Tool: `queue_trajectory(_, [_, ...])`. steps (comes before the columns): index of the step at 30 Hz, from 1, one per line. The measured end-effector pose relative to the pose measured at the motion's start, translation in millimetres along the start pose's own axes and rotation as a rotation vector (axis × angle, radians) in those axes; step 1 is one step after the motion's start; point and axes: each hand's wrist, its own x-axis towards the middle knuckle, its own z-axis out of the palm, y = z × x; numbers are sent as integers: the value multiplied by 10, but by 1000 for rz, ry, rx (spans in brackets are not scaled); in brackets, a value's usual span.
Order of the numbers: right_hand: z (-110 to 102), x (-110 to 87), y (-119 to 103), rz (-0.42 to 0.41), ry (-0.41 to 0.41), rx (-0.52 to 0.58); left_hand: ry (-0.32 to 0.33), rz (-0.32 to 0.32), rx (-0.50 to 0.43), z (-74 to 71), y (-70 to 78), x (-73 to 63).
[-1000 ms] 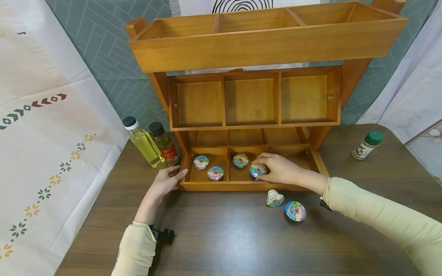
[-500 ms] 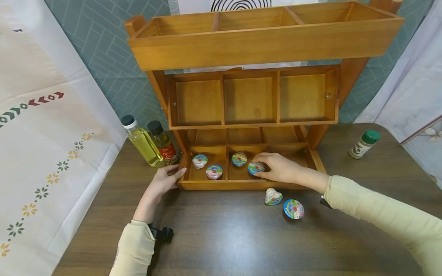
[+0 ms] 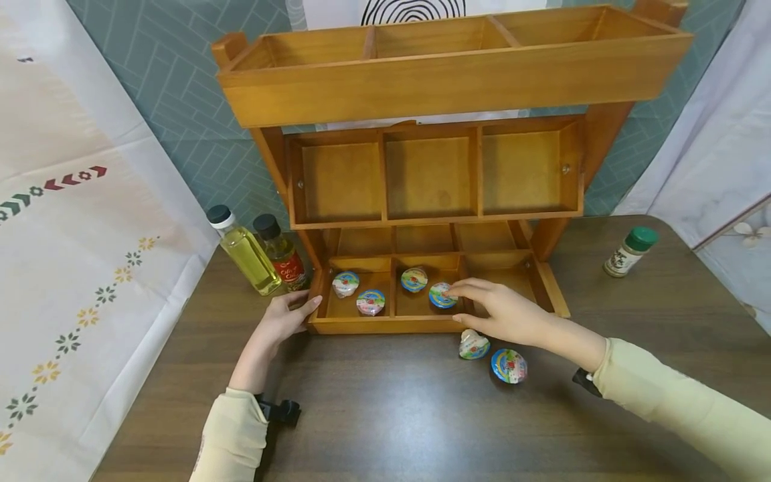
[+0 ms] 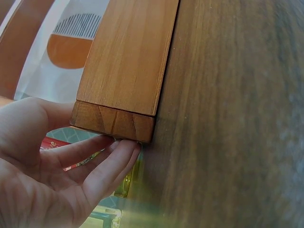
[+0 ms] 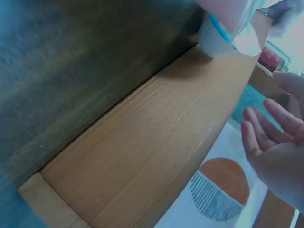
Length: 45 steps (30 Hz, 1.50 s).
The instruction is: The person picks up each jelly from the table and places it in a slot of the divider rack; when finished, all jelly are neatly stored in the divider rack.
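In the head view my right hand (image 3: 506, 311) hovers at the front of the bottom tray, fingers spread and holding nothing. Its fingertips are right beside a small foil-lidded jelly cup (image 3: 442, 295) in the middle compartment. Another jelly cup (image 3: 414, 280) sits in that compartment, and two more, one pale (image 3: 346, 284) and one pinkish (image 3: 370, 302), are in the left one. My left hand (image 3: 284, 318) holds the front left corner of the wooden rack (image 3: 385, 325); the left wrist view shows its thumb over the edge and fingers against the outer side (image 4: 114, 121).
Two jelly cups, one tipped over (image 3: 474, 344) and one lid up (image 3: 508, 366), lie on the table before the rack. Two oil bottles, one clear (image 3: 247, 254) and one red-labelled (image 3: 280, 252), stand left. A green-capped seasoning jar (image 3: 630, 252) stands right. Upper tiers (image 3: 434, 221) overhang the tray.
My right hand has let go of the jelly cup in the middle compartment and drawn back to the right, fingers opening. The left hand has stayed at the rack's corner.
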Motion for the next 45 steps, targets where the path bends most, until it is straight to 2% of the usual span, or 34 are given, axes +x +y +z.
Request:
queue_trajectory(10, [11,-285,-27,-275,97,-99,6,12,-22,18,-19,-17])
queue_trajectory(13, [8,-375,-14,-325,93,-102,7,15,-17,10,-9,-19])
queue_trajectory(18, [15,-481,5,-365,49,-146,10,13,-6,-2,10,-25])
queue_trajectory(24, [38,-489,13,-424,19,-249,11,8,4,-8,21,-39])
queue_trajectory(32, [61,-423,-21,-418,-130,-392,14,12,14,1,16,-40])
queue_trajectory(38, [117,-330,11,-492,-120,-466,13,16,-1,1,19,-50])
queue_trajectory(45, [161,-233,23,-514,-138,-478,10,8,-11,-2,22,-50])
